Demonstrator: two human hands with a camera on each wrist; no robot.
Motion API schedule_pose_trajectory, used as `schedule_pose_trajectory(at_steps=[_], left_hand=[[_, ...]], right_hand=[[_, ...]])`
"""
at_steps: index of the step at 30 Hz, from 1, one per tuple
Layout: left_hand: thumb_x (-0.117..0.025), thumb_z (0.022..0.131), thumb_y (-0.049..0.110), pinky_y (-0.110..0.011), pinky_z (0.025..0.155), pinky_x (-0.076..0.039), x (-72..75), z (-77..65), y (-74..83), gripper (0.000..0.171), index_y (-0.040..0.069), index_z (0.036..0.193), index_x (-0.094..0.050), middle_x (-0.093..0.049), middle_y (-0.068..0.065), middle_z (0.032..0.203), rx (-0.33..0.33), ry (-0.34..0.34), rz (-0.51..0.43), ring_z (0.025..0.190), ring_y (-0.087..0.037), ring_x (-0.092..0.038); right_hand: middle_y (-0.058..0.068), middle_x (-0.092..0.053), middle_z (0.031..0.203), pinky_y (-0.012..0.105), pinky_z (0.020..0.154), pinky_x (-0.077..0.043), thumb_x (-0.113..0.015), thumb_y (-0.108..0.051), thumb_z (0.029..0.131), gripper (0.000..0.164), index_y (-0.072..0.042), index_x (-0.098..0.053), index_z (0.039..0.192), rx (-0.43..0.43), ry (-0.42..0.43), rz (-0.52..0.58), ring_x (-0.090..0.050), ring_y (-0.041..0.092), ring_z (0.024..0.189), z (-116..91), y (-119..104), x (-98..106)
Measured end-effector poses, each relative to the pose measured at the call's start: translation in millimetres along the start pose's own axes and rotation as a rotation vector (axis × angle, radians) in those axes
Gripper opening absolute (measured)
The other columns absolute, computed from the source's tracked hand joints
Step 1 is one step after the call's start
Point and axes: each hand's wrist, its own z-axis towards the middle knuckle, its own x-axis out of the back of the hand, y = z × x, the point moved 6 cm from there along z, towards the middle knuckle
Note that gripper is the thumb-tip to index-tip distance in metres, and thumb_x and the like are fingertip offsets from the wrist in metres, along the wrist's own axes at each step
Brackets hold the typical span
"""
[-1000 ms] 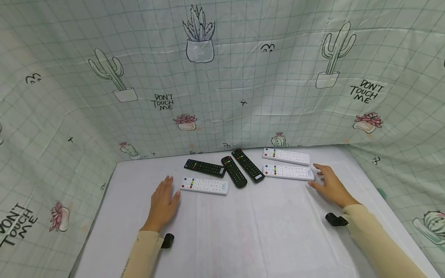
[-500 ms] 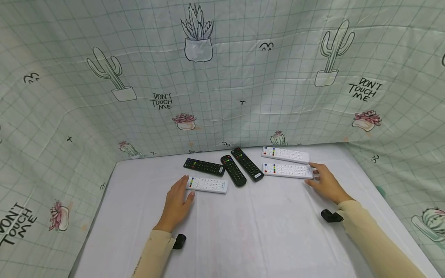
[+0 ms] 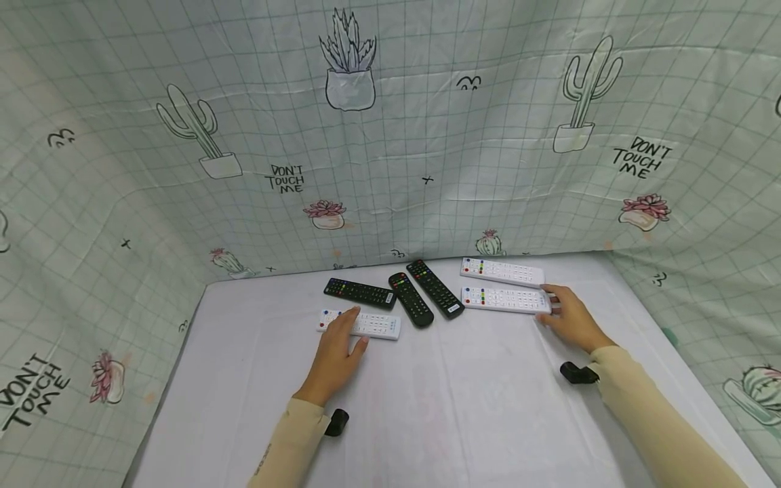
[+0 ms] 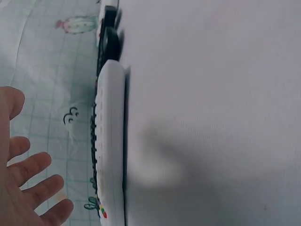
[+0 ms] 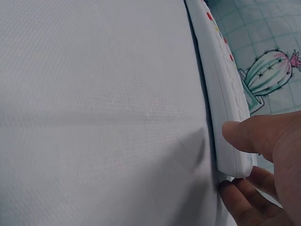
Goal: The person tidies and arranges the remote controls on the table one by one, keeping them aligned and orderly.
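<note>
Two slim white remotes lie face up on a white table (image 3: 439,407). The left white remote (image 3: 379,327), at the centre of the head view, has rows of pale buttons; the right white remote (image 3: 506,300), right of centre, has coloured buttons at its left end. The left hand (image 3: 334,356) is loose and holds nothing, its fingers covering part of the left white remote's face. The right hand (image 3: 572,322) pinches the right end of the right white remote between thumb and fingers.

The left wrist view shows what the head view hides: a gap between the fingers and the remote's thick, smooth side. The right wrist view shows the thumb (image 5: 242,134) against the remote's side edge.

Three black remotes (image 3: 434,289) lie close together at upper centre, and an upper white remote (image 3: 503,272) just above the right one. A cactus-print cloth (image 3: 396,135) fills the background.
</note>
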Motion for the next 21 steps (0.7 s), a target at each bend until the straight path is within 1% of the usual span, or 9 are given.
schedule_pose_trajectory(at_steps=[5,12,16,21], left_hand=[[-0.063,0.105,0.015,-0.059,0.125,-0.032,-9.5,1.7,8.2,0.057,-0.005,0.155,-0.045,-0.049,-0.024,0.157,-0.023,-0.025,-0.024,0.148,-0.043,-0.043],[-0.063,0.105,0.015,-0.057,0.124,-0.034,-21.6,1.8,16.4,0.056,-0.005,0.155,-0.046,-0.051,-0.023,0.155,-0.040,-0.052,-0.041,0.146,-0.043,-0.044],[-0.061,0.105,0.014,-0.056,0.124,-0.033,-26.7,2.7,21.4,0.056,-0.005,0.155,-0.045,-0.051,-0.023,0.156,-0.038,-0.074,-0.076,0.146,-0.042,-0.044],[-0.060,0.106,0.015,-0.055,0.125,-0.034,-31.0,5.8,29.2,0.056,-0.002,0.157,-0.044,-0.049,-0.021,0.158,-0.017,-0.103,-0.119,0.148,-0.040,-0.044]], right_hand=[[0.042,-0.039,0.145,0.063,0.101,-0.053,-0.071,0.006,0.094,0.071,0.017,-0.035,0.153,-0.012,-0.003,0.005,-0.056,0.058,0.122,3.5,2.8,-1.1],[0.042,-0.041,0.144,0.063,0.100,-0.054,-0.073,0.003,0.095,0.068,0.016,-0.038,0.152,-0.011,-0.001,-0.035,-0.058,0.057,0.120,5.7,6.2,-1.9],[0.041,-0.045,0.141,0.062,0.100,-0.054,-0.073,0.003,0.095,0.065,0.016,-0.042,0.151,-0.017,0.007,-0.045,-0.059,0.056,0.119,6.6,7.2,-2.0],[0.039,-0.047,0.140,0.062,0.102,-0.053,-0.075,0.001,0.095,0.062,0.016,-0.046,0.148,-0.040,0.002,-0.035,-0.058,0.056,0.122,6.9,7.7,-1.1]])
